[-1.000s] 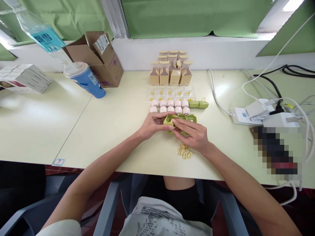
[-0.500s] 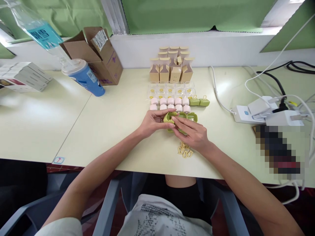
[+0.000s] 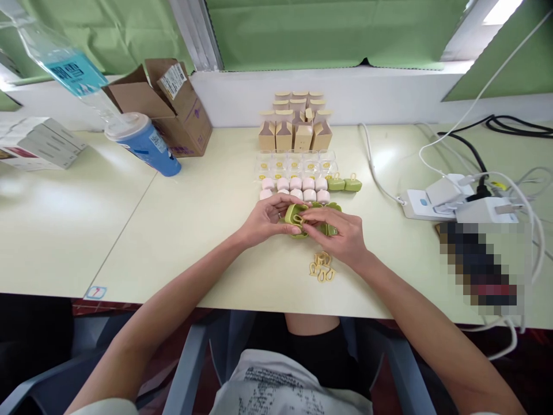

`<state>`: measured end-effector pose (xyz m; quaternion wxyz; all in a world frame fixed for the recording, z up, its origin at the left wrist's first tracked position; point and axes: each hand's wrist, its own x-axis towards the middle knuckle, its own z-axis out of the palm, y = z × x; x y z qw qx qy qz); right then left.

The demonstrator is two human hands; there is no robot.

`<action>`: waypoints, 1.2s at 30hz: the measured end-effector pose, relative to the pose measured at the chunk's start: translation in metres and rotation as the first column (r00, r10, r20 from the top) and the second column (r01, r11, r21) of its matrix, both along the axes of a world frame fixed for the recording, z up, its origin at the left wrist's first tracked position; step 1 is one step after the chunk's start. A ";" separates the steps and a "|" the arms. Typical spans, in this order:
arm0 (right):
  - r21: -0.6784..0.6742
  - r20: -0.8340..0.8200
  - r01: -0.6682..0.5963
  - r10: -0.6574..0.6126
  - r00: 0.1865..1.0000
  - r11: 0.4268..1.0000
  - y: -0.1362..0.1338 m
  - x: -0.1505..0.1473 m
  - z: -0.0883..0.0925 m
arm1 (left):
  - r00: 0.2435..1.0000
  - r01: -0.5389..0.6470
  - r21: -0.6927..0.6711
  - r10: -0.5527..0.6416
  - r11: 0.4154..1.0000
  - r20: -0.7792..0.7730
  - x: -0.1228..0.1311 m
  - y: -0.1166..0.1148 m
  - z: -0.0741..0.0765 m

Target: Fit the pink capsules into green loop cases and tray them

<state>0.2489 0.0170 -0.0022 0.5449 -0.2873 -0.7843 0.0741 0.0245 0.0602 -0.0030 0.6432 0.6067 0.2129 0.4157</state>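
My left hand (image 3: 266, 220) is closed around a small hollow green plastic shell (image 3: 290, 214), its opening tilted toward my right hand. My right hand (image 3: 341, 235) pinches a small yellow loop (image 3: 298, 219) at the shell's opening; how far it goes in is hidden by the fingers. Further green shells (image 3: 333, 207) lie behind and under my right fingers. A little pile of yellow loops (image 3: 322, 268) sits nearer the table's front edge. Just beyond my hands stand rows of pale pink rounded blocks (image 3: 295, 184), with two green pieces (image 3: 352, 184) topped by yellow loops at their right.
Clear plastic cases (image 3: 294, 165) and open small cardboard boxes (image 3: 295, 135) stand in rows toward the wall. At left are a blue cup (image 3: 149, 147), a tilted bottle (image 3: 75, 72) and a carton (image 3: 185, 118). Power strips (image 3: 427, 204) with cables lie right.
My right fingers have drawn back slightly from inside the green shell, and a yellow loop now shows at its opening. The left hand still holds the shell. The whole view has shifted slightly.
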 end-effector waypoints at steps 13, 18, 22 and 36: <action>0.214 0.279 0.072 -0.132 0.951 0.974 -0.006 0.006 -0.002 | 0.996 -0.060 0.148 0.070 0.987 -0.062 0.001 -0.001 -0.001; 0.181 0.233 0.003 -0.046 0.971 0.983 -0.002 0.007 -0.002 | 0.993 -0.061 0.156 0.076 0.986 -0.087 0.001 -0.001 -0.001; 0.155 0.196 -0.019 -0.012 0.980 0.988 -0.001 0.006 -0.004 | 0.995 -0.063 0.146 0.074 0.987 -0.071 0.002 -0.001 -0.002; 0.131 0.130 0.079 -0.096 0.987 0.988 -0.004 -0.001 -0.012 | 0.998 -0.059 -0.044 0.058 0.997 -0.026 0.006 -0.004 -0.001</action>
